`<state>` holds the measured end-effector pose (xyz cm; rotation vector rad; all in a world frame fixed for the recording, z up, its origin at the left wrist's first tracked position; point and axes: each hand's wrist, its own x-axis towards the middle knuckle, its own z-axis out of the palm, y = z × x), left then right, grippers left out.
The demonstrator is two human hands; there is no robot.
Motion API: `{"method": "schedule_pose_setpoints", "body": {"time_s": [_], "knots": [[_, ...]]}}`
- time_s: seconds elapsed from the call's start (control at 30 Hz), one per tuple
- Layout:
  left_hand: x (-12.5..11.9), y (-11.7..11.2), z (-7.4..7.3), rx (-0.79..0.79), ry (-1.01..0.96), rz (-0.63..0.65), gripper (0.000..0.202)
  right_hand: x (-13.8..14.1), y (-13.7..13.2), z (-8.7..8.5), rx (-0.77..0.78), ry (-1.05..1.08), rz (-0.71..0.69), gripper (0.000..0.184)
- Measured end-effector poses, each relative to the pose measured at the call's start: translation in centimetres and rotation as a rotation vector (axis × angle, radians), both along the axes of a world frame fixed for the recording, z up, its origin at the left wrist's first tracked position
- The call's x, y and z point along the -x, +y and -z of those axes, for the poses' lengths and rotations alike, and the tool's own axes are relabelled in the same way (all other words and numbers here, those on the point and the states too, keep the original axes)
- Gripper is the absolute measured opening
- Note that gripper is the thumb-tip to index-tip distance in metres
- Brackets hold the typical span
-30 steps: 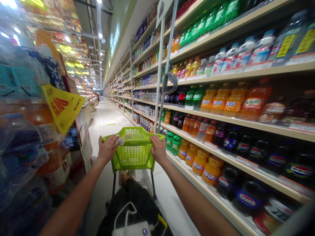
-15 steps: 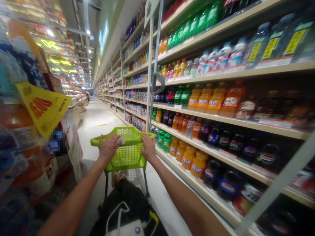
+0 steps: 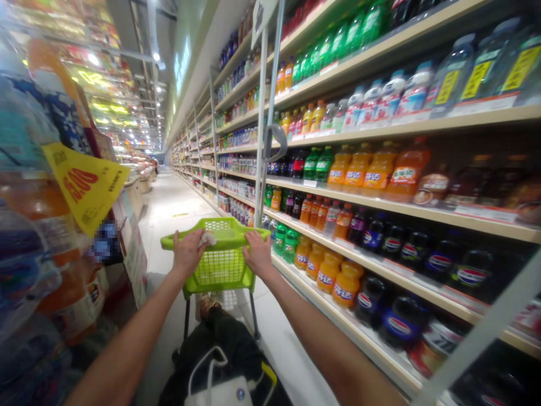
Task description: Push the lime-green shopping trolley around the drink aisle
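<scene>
A lime-green shopping cart (image 3: 220, 268) stands in front of me in a supermarket aisle. My left hand (image 3: 187, 255) is closed on the left part of its near rim, with a crumpled white tissue (image 3: 207, 239) pinched under the fingers. My right hand (image 3: 256, 255) grips the right part of the same rim. Both forearms reach forward from the bottom of the view. A black bag with a white device and cable (image 3: 228, 372) hangs below me.
Long shelves (image 3: 380, 206) of soda and juice bottles run along the right, close to the cart. Stacked drink packs and a yellow price sign (image 3: 84, 186) crowd the left. The pale tiled aisle floor (image 3: 169, 208) stretches ahead. A grey upright post (image 3: 267, 118) stands beside the cart.
The shelves on the right have slid past and the view swung slightly; both hands keep their grip on the cart's rim.
</scene>
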<state>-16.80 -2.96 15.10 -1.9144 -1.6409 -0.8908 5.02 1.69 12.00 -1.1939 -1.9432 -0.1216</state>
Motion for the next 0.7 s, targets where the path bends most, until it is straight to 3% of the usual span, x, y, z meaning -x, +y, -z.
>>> {"method": "schedule_pose_setpoints", "body": {"time_s": [0.13, 0.2, 0.3, 0.37, 0.53, 0.7], "knots": [[-1.8, 0.6, -0.1, 0.042, -0.009, 0.053, 0.045, 1.2, -0.8, -1.0, -0.043, 0.036, 0.003, 0.040], [-2.1, 0.9, -0.1, 0.072, -0.038, 0.017, 0.053, 3.0, -1.3, -1.8, -0.114, 0.048, -0.091, 0.044], [-1.1, 1.0, -0.1, 0.173, 0.004, -0.025, 0.058, 6.5, -2.0, -3.0, -0.148, -0.035, -0.304, 0.044], [0.4, 0.7, 0.0, 0.248, 0.038, -0.082, 0.063, 8.5, -2.2, -3.4, -0.095, -0.091, -0.355, 0.039], [3.9, -0.2, 0.7, 0.309, 0.089, -0.189, 0.069, 11.1, -2.1, -2.8, -0.100, -0.144, -0.271, 0.033], [3.6, -1.0, 1.5, 0.261, 0.099, -0.226, 0.068, 11.7, -1.7, -1.7, -0.211, -0.215, -0.294, 0.035]]}}
